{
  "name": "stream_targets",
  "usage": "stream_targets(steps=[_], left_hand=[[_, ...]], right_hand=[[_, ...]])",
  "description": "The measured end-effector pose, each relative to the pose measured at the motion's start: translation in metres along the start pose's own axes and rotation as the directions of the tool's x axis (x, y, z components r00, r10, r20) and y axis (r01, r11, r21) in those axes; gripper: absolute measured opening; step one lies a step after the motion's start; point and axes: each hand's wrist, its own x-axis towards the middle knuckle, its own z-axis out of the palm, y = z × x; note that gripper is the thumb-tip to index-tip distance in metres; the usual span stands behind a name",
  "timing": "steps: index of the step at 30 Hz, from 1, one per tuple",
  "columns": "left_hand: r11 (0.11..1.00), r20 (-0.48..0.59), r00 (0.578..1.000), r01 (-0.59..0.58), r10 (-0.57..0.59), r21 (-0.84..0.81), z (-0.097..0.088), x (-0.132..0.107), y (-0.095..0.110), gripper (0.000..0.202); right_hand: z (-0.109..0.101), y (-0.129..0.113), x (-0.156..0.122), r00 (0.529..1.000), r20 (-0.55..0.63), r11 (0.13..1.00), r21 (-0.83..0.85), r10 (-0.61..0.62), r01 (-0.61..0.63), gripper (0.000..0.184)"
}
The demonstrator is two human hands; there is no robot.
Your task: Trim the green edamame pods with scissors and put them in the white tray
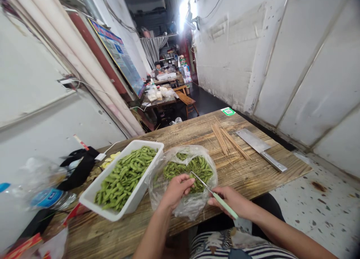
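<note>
In the head view my right hand grips a small knife with a pale green handle. Its slim metal blade points up and left over a clear plastic bag. My left hand is close to the blade tip, thumb and fingers pinched together. Whatever lies between them is too small to make out. Inside the open bag are green soybean pods and darker green bits. To the left, a white rectangular tub holds a heap of whole soybean pods.
Thin wooden skewers and a cleaver lie on the right of the wooden table. A green QR card sits at the far edge. Plastic bottles stand at left. Farther back, a person is behind another table.
</note>
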Motion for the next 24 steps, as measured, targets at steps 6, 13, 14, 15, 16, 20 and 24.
stream_targets(steps=[6, 13, 14, 15, 16, 20, 24], left_hand=[[0.973, -0.079, 0.997, -0.043, 0.026, -0.228, -0.004, 0.003, -0.001, 0.034], [0.922, -0.124, 0.991, -0.097, 0.054, -0.374, -0.001, 0.001, -0.001, 0.033], [0.921, -0.12, 0.991, -0.094, 0.052, -0.378, 0.0, 0.0, 0.0, 0.033], [0.922, -0.116, 0.992, -0.091, 0.05, -0.377, 0.002, -0.001, 0.0, 0.033], [0.923, -0.113, 0.992, -0.089, 0.05, -0.374, 0.003, -0.001, 0.0, 0.034], [0.926, -0.109, 0.993, -0.086, 0.049, -0.368, 0.009, -0.003, -0.002, 0.034], [0.935, -0.12, 0.992, -0.08, 0.04, -0.347, 0.013, -0.004, -0.006, 0.035]], right_hand=[[-0.001, 0.003, 0.0, 0.998, 0.063, 0.994, 0.113, 0.0, -0.007, 0.042], [-0.002, 0.0, -0.004, 0.988, 0.145, 0.993, 0.11, -0.056, 0.04, 0.039], [-0.002, -0.002, -0.004, 0.987, 0.148, 0.993, 0.109, -0.061, 0.045, 0.039], [-0.002, -0.004, -0.005, 0.987, 0.15, 0.993, 0.111, -0.066, 0.049, 0.038], [-0.001, -0.006, -0.005, 0.986, 0.151, 0.992, 0.118, -0.065, 0.048, 0.038], [0.0, -0.01, -0.005, 0.99, 0.14, 0.985, 0.17, -0.034, 0.01, 0.038], [0.002, -0.004, -0.002, 0.993, 0.114, 0.983, 0.176, 0.026, -0.046, 0.042]])
